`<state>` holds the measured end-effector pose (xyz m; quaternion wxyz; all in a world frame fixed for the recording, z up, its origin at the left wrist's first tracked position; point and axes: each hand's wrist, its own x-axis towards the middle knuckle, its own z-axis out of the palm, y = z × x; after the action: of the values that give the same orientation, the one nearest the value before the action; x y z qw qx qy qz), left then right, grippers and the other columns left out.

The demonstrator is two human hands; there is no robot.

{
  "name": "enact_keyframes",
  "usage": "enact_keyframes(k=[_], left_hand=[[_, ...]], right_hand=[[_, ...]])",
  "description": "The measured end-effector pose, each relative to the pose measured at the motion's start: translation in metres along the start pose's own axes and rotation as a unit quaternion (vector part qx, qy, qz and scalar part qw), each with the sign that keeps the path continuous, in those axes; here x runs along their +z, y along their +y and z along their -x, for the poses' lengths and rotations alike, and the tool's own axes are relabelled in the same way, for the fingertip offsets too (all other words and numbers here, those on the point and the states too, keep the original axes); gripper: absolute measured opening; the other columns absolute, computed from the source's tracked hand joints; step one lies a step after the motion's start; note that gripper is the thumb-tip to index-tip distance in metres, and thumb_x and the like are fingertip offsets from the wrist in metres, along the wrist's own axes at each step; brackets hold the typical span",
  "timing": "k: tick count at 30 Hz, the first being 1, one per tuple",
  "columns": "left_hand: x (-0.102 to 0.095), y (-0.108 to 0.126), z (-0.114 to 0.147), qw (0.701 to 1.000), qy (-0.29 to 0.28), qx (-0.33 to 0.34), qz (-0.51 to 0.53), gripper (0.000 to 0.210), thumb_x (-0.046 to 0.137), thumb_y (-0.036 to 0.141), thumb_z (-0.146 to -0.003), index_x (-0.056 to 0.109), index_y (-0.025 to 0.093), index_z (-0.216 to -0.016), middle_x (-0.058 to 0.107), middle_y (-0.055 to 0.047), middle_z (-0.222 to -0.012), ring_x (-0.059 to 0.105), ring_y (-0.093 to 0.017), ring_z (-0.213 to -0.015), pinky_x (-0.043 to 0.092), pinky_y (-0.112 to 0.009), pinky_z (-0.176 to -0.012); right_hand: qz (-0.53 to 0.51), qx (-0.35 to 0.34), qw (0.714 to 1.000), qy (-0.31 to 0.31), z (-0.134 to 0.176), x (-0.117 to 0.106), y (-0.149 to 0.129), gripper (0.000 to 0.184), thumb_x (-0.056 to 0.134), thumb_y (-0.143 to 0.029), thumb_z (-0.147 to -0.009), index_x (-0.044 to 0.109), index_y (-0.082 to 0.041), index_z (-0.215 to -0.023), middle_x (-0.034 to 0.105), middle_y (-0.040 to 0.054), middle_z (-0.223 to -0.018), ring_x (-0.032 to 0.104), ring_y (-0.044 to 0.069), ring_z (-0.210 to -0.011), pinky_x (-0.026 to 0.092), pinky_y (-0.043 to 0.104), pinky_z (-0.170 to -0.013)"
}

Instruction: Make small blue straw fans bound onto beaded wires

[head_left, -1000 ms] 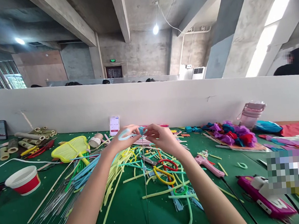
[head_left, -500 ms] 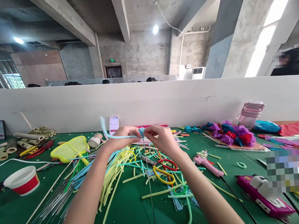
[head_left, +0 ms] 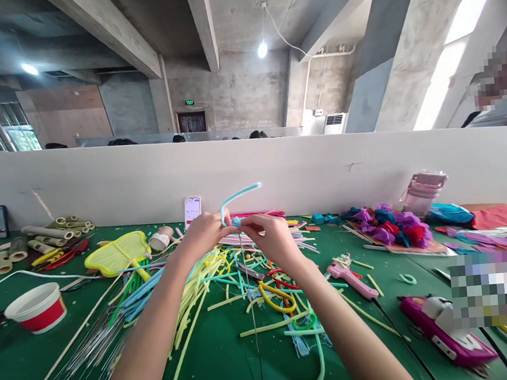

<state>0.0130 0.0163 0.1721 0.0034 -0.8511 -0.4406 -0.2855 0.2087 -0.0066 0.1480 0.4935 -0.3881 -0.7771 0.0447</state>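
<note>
Both of my hands meet above the middle of the table, fingers closed around a small light blue bundle (head_left: pixel 236 221) atop a thin wire stem (head_left: pixel 253 313). A light blue pipe cleaner (head_left: pixel 238 194) runs from that bundle, its free end curving up and to the right. My left hand (head_left: pixel 203 236) pinches the pipe cleaner at the left of the bundle. On the other side, my right hand (head_left: pixel 271 235) pinches the bundle between thumb and fingers. The wire hangs down toward the table's front edge. My fingertips partly hide the bundle.
Below my hands lie yellow-green pipe cleaners (head_left: pixel 188 315) and yellow-handled scissors (head_left: pixel 277 298). To the left are a paper cup (head_left: pixel 37 309), metal wires and a yellow net-like shape (head_left: pixel 118 253). A pink glue gun (head_left: pixel 352 279) and magenta power strip (head_left: pixel 449 332) sit right.
The pipe cleaner's free end has swung from the left, over the top, to the right. My left hand has shifted and turned slightly; the right hand stays close to its place.
</note>
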Motion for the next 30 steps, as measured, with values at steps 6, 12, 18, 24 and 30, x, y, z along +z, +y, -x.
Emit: enact_keyframes(k=[6, 12, 18, 24, 30], left_hand=[[-0.003, 0.005, 0.003, 0.999, -0.015, -0.006, -0.038, 0.039, 0.049, 0.057, -0.095, 0.058, 0.022, -0.08, 0.058, -0.001, -0.063, 0.059, -0.021, -0.06, 0.032, -0.027, -0.055], [-0.006, 0.001, 0.005, 0.985, -0.078, 0.018, 0.151, 0.023, 0.06, 0.044, -0.089, 0.062, 0.022, -0.089, 0.07, -0.001, -0.086, 0.065, -0.019, -0.079, 0.046, -0.028, -0.07], [-0.005, -0.002, 0.004, 0.977, -0.096, 0.032, 0.188, 0.014, 0.062, 0.035, -0.087, 0.066, 0.023, -0.092, 0.072, -0.002, -0.094, 0.067, -0.02, -0.086, 0.049, -0.031, -0.076], [-0.006, 0.004, 0.003, 0.972, -0.052, 0.001, 0.227, 0.019, 0.067, 0.04, -0.086, 0.062, 0.023, -0.093, 0.072, -0.002, -0.095, 0.068, -0.021, -0.092, 0.05, -0.031, -0.078], [-0.01, 0.01, 0.005, 0.973, -0.013, 0.007, 0.23, 0.026, 0.067, 0.044, -0.087, 0.063, 0.027, -0.106, 0.074, -0.001, -0.102, 0.068, -0.021, -0.092, 0.051, -0.031, -0.078]], right_hand=[[-0.004, 0.026, 1.0, -0.013, 0.0, 0.0, 0.002, 0.008, 0.062, -0.017, -0.087, 0.07, -0.019, -0.087, 0.075, 0.0039, -0.079, 0.07, 0.017, -0.071, 0.054, 0.028, -0.07], [0.009, 0.032, 0.999, -0.013, -0.001, -0.003, 0.002, 0.008, 0.061, -0.021, -0.088, 0.069, -0.02, -0.088, 0.075, 0.0037, -0.079, 0.07, 0.018, -0.07, 0.052, 0.027, -0.067], [0.013, 0.021, 1.0, 0.011, -0.002, -0.001, 0.003, 0.007, 0.061, -0.02, -0.089, 0.069, -0.021, -0.087, 0.075, 0.0036, -0.078, 0.069, 0.018, -0.069, 0.049, 0.026, -0.065], [0.039, 0.002, 0.999, 0.011, -0.002, -0.004, -0.001, 0.011, 0.061, -0.017, -0.088, 0.071, -0.022, -0.089, 0.076, 0.0038, -0.084, 0.07, 0.019, -0.074, 0.049, 0.027, -0.07], [0.028, -0.013, 0.999, -0.007, -0.001, -0.007, -0.01, 0.016, 0.059, -0.018, -0.09, 0.074, -0.023, -0.096, 0.078, 0.0059, -0.091, 0.072, 0.021, -0.078, 0.053, 0.029, -0.074]])
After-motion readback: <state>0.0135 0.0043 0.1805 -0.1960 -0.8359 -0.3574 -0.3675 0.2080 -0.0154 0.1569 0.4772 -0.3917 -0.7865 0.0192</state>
